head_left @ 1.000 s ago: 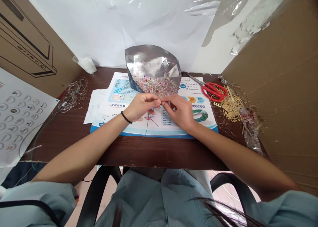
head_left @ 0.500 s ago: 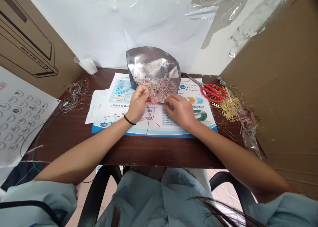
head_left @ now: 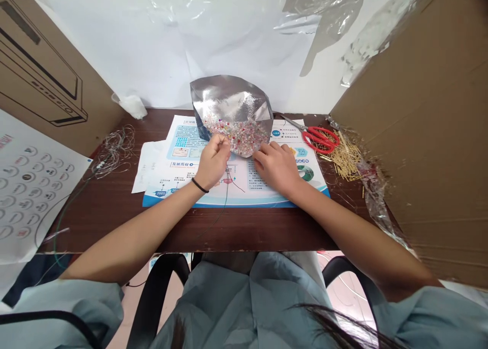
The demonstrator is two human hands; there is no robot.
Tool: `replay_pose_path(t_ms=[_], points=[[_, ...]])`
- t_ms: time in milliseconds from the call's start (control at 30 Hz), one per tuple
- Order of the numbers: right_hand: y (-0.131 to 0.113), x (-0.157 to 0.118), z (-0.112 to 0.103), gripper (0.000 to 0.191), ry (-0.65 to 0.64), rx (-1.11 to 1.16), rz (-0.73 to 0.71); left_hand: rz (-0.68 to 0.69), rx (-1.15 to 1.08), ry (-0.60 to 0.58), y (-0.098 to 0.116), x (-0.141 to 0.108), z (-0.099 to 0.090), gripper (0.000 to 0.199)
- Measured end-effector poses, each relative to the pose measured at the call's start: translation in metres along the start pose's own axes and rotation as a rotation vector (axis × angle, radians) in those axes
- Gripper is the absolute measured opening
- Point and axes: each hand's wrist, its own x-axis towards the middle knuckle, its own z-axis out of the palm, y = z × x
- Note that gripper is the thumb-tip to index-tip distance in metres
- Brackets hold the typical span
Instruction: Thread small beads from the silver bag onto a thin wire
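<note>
A silvery pouch stands open at the middle of the desk, with many small pink, red and clear beads in it. My left hand is closed in a pinch at the pouch's lower left, and a dark thread hangs down from its fingers. At the pouch's lower right edge rests my right hand, palm down with bent fingers. Whether its fingertips hold anything is hidden. Both hands are over a printed sheet.
Red-handled scissors and gold-coloured sticks lie at the right. Tangled clear line is at the left. Cardboard walls stand at both sides, and a printed paper hangs at the left.
My left hand's fingers have drawn in to a tighter pinch. My right hand's fingers have spread a little along the pouch's edge. The whole view has shifted slightly.
</note>
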Motion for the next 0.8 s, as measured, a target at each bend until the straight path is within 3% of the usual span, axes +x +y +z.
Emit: replay_pose_path(t_ms=[233, 400, 667, 733, 800], points=[[0.004, 0.003, -0.013, 0.026, -0.095, 0.046, 0.063, -0.050, 0.074, -0.088, 0.001, -0.003, 0.002, 0.016], [0.011, 0.008, -0.026, 0.024, -0.054, 0.106, 0.197, -0.047, 0.069, -0.109, 0.001, -0.004, 0.002, 0.014], [0.072, 0.014, -0.065, 0.027, 0.176, 0.134, 0.618, -0.082, 0.010, -0.230, 0.004, -0.008, 0.002, 0.017], [0.081, 0.013, -0.065, 0.024, 0.152, 0.140, 0.678, -0.121, -0.037, -0.246, 0.006, -0.008, 0.002, 0.015], [0.082, 0.010, -0.057, 0.025, 0.084, 0.164, 0.635, -0.139, -0.038, -0.233, 0.009, -0.006, 0.002, 0.012]])
